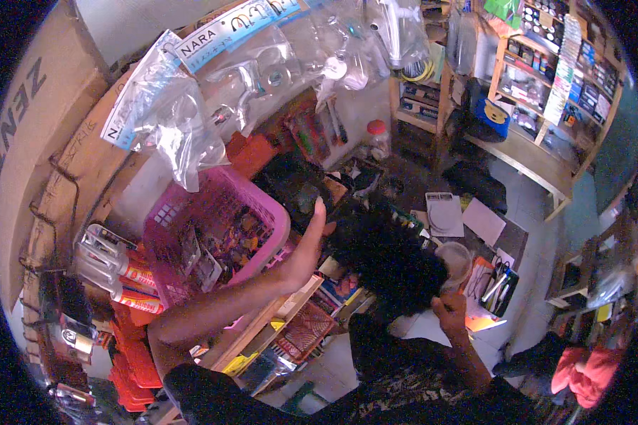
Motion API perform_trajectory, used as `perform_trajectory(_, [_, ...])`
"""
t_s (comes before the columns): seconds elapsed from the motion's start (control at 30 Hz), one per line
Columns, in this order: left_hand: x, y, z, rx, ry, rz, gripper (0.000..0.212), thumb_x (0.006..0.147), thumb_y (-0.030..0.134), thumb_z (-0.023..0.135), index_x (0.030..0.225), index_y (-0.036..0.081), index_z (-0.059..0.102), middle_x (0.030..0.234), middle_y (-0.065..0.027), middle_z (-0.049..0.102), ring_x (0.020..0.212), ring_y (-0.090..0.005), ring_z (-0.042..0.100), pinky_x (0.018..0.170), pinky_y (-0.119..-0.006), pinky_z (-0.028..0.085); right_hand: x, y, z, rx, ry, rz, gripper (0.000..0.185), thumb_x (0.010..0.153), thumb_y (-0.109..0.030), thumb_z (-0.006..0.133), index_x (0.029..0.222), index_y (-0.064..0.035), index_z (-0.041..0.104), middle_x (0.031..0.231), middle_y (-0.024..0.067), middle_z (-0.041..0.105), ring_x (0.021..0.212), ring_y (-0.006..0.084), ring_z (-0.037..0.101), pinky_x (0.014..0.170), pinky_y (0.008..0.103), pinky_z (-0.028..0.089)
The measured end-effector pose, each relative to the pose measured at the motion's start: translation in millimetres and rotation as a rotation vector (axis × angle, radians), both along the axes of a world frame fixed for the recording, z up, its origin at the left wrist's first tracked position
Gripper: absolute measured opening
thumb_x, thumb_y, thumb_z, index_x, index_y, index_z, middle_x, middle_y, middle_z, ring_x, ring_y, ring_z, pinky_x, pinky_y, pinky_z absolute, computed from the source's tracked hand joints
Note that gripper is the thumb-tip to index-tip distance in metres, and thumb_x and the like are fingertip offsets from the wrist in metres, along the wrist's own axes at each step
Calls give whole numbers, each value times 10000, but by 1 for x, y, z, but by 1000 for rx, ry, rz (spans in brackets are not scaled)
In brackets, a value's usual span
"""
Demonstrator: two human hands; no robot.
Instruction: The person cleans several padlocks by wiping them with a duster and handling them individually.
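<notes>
A mass of dark hair (388, 255) fills the middle of the view, above a black shirt; whose it is cannot be told. To its left is my left hand (311, 239), one finger raised, the others partly hidden by the hair. Beside that hand stands a pink plastic basket (282, 218) containing many small mixed pieces. My right hand (449, 308) is at the lower right of the hair, fingers bent, just below a round translucent plastic container (454, 263). Whether it grips the container is unclear.
Clear plastic bags (181, 127) with fittings hang above the basket. Silicone tubes (138, 303) and orange plastic bins (133, 366) are at left. A black tray of pens (492, 287) lies at right, near grey cards (484, 220). Wooden shelves (497, 74) and a bench (526, 159) stand beyond.
</notes>
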State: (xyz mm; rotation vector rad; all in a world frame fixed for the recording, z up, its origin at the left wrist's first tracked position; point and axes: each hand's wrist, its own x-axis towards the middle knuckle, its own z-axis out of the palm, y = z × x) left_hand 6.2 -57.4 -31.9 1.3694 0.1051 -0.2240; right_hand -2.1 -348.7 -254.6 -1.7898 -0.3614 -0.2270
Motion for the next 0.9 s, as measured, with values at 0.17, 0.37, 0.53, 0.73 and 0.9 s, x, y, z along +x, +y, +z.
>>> perform_trajectory(0.17, [-1,-3,5,-26,-10,-3,704,901,607,256,1311,52,396,1221,-61,526,1072,-199,518,957,-327,400,3,-3,-16,-156,-99,-24,498,813,-296,595,464,-54,334,420,30,283,389,155,247,426,339,181])
perform_trajectory(0.37, [-5,-3,13,-18,78,-63,794,861,667,267,1316,27,384,1290,-82,470,1169,-210,441,999,-335,352,-6,-14,-14,-223,184,67,318,789,-263,658,589,-43,546,574,72,490,641,237,463,779,402,304])
perform_trajectory(0.53, [2,-1,4,52,49,-46,867,833,711,249,1330,10,364,1312,-133,445,1203,-233,419,1034,-349,305,-5,-23,-37,-183,154,-5,305,790,-254,666,594,-40,573,576,73,519,633,249,503,917,430,323])
perform_trajectory(0.73, [-2,2,-6,49,146,-116,900,828,720,226,1320,-20,364,1299,-134,461,1192,-235,438,1034,-349,305,-3,-5,-12,-174,75,71,386,814,-248,626,533,-37,469,488,42,419,469,174,393,601,356,293])
perform_trajectory(0.9, [-4,-1,4,-28,145,-44,899,818,733,222,1293,-9,402,1244,-111,514,1125,-213,503,974,-344,382,3,0,-24,-78,-368,-170,413,831,-229,591,510,-40,413,428,29,376,371,130,346,397,313,246])
